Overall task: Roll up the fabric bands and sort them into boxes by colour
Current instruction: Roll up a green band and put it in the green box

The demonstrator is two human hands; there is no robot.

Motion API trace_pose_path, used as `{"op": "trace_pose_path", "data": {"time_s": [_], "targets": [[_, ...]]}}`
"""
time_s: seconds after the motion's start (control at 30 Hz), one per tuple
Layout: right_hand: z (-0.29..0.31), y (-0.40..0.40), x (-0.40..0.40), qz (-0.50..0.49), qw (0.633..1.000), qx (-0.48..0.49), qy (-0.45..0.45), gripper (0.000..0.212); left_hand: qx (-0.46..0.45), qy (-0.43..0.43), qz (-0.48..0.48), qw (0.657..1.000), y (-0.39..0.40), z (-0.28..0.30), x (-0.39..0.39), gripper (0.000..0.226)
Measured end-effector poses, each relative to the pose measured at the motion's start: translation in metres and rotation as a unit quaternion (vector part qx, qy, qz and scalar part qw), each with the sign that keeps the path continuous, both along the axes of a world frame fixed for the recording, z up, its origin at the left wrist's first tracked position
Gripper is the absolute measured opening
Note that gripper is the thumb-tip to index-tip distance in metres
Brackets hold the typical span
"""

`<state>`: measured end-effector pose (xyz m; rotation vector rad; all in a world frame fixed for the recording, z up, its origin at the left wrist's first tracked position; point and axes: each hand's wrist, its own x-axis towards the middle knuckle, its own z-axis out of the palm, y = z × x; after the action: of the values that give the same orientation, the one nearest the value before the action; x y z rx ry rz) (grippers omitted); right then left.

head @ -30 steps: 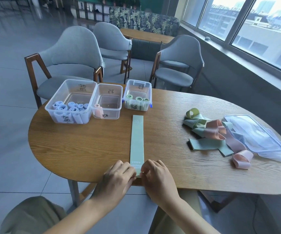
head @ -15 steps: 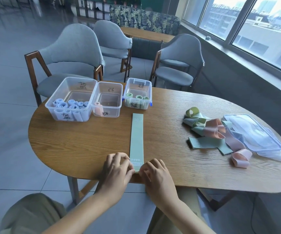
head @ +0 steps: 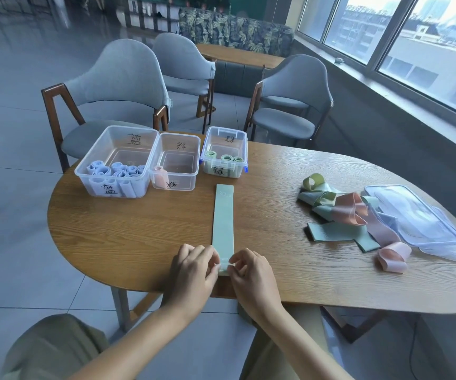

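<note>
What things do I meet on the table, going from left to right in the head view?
Box of blue rolls → box with one pink roll → box of green rolls → flat green band pinched by both hands → pile of loose bands → clear lids.

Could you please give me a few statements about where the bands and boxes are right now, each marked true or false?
1. Both hands, left hand and right hand, pinch the near end of the flat green band. True.
2. The blue rolls fill the rightmost box. False: they sit in the leftmost box.
3. The middle box holds one pink roll. True.
4. The unrolled bands lie left of the boxes. False: they lie to the right, beside the clear lids.
</note>
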<state>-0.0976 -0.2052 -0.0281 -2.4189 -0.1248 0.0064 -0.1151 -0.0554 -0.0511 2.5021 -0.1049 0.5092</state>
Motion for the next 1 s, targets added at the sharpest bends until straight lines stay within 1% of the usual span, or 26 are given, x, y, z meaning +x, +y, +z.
{"op": "trace_pose_path", "data": {"time_s": [0.07, 0.2, 0.33, 0.5, 0.6, 0.63, 0.7, 0.83, 1.0], "targets": [[0.000, 0.002, 0.000, -0.008, 1.000, -0.002, -0.001, 0.007, 0.014, -0.009, -0.015, 1.000, 0.002, 0.000, -0.001, 0.022], [-0.002, 0.005, 0.002, -0.020, 1.000, -0.004, -0.014, 0.006, 0.042, -0.022, -0.047, 0.998, 0.007, -0.002, -0.006, 0.017], [-0.004, 0.008, 0.004, -0.028, 0.999, -0.013, -0.045, 0.003, 0.054, -0.028, -0.064, 0.996, 0.013, -0.002, -0.008, 0.013], [-0.008, 0.006, -0.003, -0.003, 0.988, -0.055, -0.141, 0.005, 0.072, -0.035, -0.062, 0.995, 0.016, -0.002, -0.008, 0.019], [-0.013, 0.001, -0.013, 0.037, 0.968, -0.126, -0.216, 0.008, 0.082, -0.034, -0.061, 0.994, 0.019, -0.005, -0.006, 0.020], [-0.015, -0.001, -0.016, 0.047, 0.962, -0.149, -0.225, 0.007, 0.085, -0.032, -0.061, 0.994, 0.019, -0.006, -0.004, 0.022], [-0.018, -0.004, -0.019, 0.061, 0.959, -0.170, -0.220, 0.004, 0.086, -0.027, -0.060, 0.994, 0.021, -0.008, -0.001, 0.025], [-0.021, -0.007, -0.019, 0.080, 0.961, -0.153, -0.215, 0.020, 0.095, -0.011, -0.072, 0.993, 0.027, -0.009, 0.006, 0.032], [-0.019, -0.006, -0.012, 0.090, 0.964, -0.162, -0.189, 0.028, 0.102, 0.024, -0.083, 0.991, 0.046, -0.010, 0.017, 0.047]]}}
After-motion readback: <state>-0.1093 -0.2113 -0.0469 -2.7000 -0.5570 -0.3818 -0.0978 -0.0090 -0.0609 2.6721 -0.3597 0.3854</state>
